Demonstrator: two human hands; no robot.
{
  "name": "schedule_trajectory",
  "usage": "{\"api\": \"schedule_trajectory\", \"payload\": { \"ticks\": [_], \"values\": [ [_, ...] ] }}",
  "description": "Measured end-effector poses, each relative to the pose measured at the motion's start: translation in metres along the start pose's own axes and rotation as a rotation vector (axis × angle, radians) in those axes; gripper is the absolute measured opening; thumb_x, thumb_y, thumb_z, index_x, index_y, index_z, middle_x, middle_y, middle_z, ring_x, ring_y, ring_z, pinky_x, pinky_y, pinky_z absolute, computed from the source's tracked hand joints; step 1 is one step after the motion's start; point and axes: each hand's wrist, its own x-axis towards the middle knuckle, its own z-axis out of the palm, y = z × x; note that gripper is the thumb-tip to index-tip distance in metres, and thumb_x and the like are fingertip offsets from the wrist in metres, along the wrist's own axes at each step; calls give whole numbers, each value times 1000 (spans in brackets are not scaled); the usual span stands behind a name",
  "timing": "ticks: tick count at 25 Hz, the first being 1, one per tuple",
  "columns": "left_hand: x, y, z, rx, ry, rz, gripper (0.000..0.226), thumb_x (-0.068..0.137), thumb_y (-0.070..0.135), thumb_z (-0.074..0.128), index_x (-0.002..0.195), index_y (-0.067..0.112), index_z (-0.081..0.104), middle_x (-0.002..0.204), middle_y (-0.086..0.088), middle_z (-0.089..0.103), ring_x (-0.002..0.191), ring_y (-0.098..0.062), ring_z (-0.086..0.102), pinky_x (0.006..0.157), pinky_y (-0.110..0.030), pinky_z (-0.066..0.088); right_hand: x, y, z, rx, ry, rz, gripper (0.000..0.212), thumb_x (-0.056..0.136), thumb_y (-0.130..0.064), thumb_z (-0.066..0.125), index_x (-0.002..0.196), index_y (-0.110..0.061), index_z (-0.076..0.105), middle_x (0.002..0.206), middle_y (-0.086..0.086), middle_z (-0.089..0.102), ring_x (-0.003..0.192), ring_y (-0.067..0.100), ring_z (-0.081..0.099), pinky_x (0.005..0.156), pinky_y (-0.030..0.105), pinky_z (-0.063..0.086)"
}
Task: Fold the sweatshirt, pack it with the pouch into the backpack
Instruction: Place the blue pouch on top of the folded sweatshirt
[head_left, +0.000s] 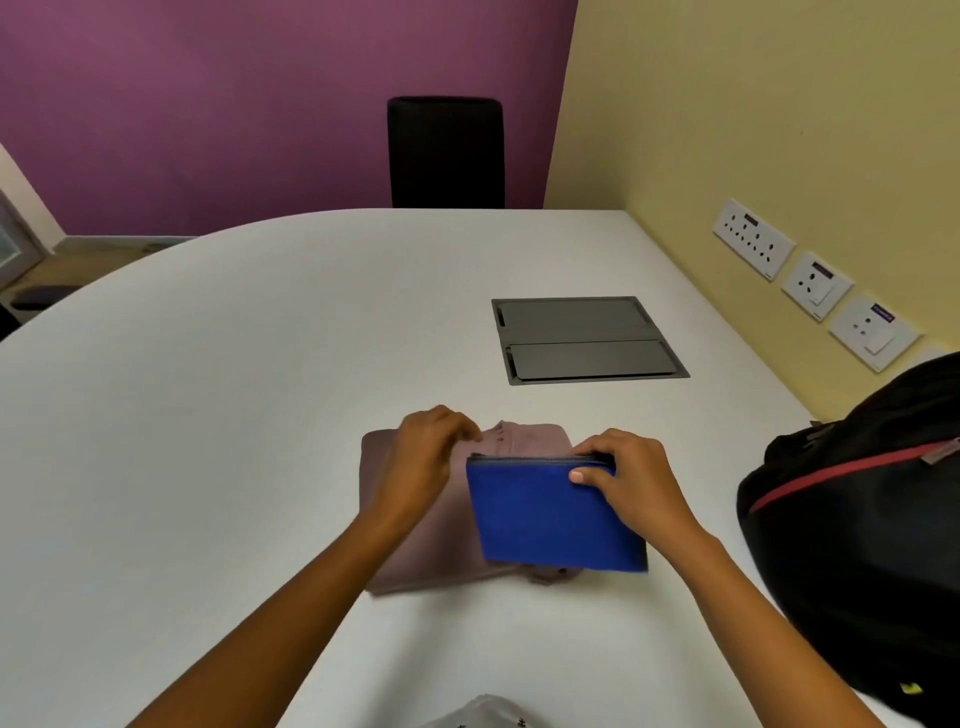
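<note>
A mauve sweatshirt lies folded into a rectangle on the white table. A blue zip pouch is held over its right half, zipper edge up. My right hand grips the pouch's top right corner, thumb on the front. My left hand hovers over the sweatshirt's upper left part with fingers curled near the pouch's top left corner; whether it pinches anything is unclear. A black backpack with a red stripe stands at the table's right edge.
A grey flip-lid cable box is set into the table behind the sweatshirt. A black chair stands at the far side. Wall sockets line the yellow wall on the right. Light fabric shows at the bottom edge.
</note>
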Motion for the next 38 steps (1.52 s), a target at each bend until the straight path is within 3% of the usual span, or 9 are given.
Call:
{"api": "schedule_trajectory", "payload": {
  "ticks": [7,13,17,23,28,30,33,35,38],
  "values": [
    [12,6,-14,16,-249,-72,51,88,35,64,136,30,47,134,8,54,121,-11,48,101,-30,39,37,-49,0,-60,-13,-195,15,83,-8,71,96,-14,74,91,-2,65,82,8,54,69,10,37],
    [16,-12,-21,-21,-66,-96,23,94,12,56,112,17,67,107,2,66,97,-14,59,86,-25,48,43,-50,-10,38,28,-212,20,82,-8,72,100,-14,74,90,-7,65,80,2,54,69,0,36],
    [27,-29,-30,15,-34,-87,31,92,0,56,117,12,67,108,-4,68,97,-17,63,88,-25,51,65,-34,-2,-76,-73,-154,25,85,1,64,103,-11,74,99,4,70,84,11,57,78,15,45],
    [14,-28,-31,63,168,-31,36,84,-1,67,115,16,69,109,-2,71,103,-13,62,92,-25,50,71,-14,31,-261,313,-495,21,76,4,72,95,-4,71,90,9,66,79,25,61,67,27,50],
    [-86,-66,15,104,-220,-44,63,80,24,48,135,51,36,114,7,68,107,-13,63,106,-1,6,10,51,114,-281,153,-550,6,82,-7,66,87,-6,68,86,5,58,72,21,60,62,25,47],
    [-120,-86,39,140,-259,-27,52,86,25,43,134,43,38,122,12,62,119,0,53,105,-3,-3,-17,73,141,-259,28,-552,28,66,-3,83,89,-6,69,85,3,58,75,18,58,62,22,48],
    [-138,-82,51,126,-213,-18,46,81,5,45,121,21,59,134,12,52,132,3,36,110,-7,4,-26,84,160,-210,46,-475,38,60,2,85,94,-4,70,86,3,60,78,16,57,65,21,48],
    [-137,-78,53,153,-139,-32,43,73,4,50,108,17,71,116,3,68,112,-11,60,107,-8,20,-26,82,163,-225,110,-437,37,57,6,80,90,-5,69,85,3,61,79,16,55,69,22,46],
    [-117,-64,44,129,-70,-117,34,81,19,41,84,19,75,86,4,73,77,-15,69,73,-20,56,-28,66,162,-229,212,-407,26,71,1,56,93,-7,68,94,4,61,89,18,55,82,27,46]
  ]
}}
